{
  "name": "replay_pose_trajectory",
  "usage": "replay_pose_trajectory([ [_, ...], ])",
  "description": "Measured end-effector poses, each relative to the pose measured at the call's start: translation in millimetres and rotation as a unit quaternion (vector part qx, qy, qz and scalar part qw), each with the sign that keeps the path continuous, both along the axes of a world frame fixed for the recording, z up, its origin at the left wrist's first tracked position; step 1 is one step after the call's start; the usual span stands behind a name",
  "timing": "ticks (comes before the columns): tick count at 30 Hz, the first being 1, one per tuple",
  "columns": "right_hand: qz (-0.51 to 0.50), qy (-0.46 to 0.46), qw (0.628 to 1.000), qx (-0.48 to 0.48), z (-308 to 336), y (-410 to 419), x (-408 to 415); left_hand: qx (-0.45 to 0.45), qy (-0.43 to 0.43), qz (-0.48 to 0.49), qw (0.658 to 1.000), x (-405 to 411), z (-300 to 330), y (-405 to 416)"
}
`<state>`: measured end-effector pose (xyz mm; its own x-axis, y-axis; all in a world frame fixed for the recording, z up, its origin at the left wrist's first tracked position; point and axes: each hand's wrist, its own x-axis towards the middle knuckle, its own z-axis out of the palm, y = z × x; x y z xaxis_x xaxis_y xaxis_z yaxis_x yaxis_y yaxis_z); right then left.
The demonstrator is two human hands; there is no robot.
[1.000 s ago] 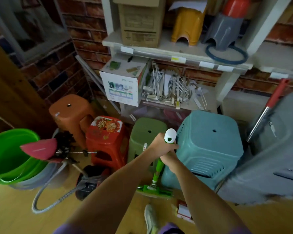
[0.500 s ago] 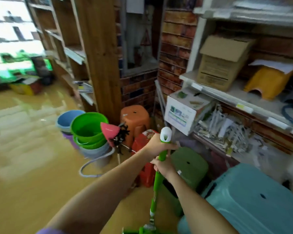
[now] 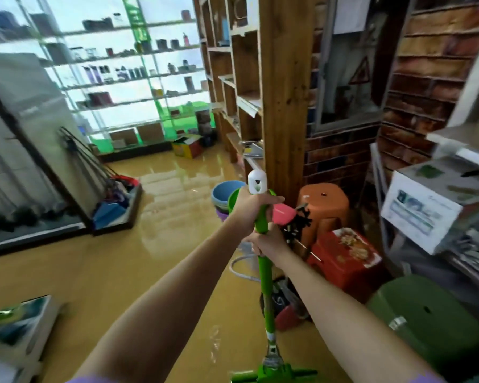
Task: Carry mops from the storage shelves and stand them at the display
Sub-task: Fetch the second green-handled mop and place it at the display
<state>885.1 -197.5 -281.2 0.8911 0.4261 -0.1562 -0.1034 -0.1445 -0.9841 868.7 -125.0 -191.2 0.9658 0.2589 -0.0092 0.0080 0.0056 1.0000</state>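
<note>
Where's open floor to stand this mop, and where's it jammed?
Open: the bare floor between the mop rack on the left and the wooden post. Crowded: right side, where buckets, orange stool, red stool and green stool pack the floor.

Mop head (image 3: pixel 271 375) cut off by bottom edge; far shelf items (image 3: pixel 127 70) blurred, perhaps bottles.

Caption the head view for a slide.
Both hands, left hand above right hand, grip a green mop upright, facing the shop floor.
</note>
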Motion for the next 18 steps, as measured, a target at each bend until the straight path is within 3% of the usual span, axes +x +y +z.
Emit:
replay_pose_trajectory([
  [5,0.075,0.009,0.995,0.058,23,57,-3,0.019,-0.002,0.016,1.0,-3,23,61],
  [10,0.088,0.011,0.993,0.076,44,148,3,0.026,-0.029,0.03,0.999,-3,48,139],
  [18,0.143,-0.032,0.984,0.098,128,305,12,-0.002,-0.085,0.112,0.99,3,132,293],
])
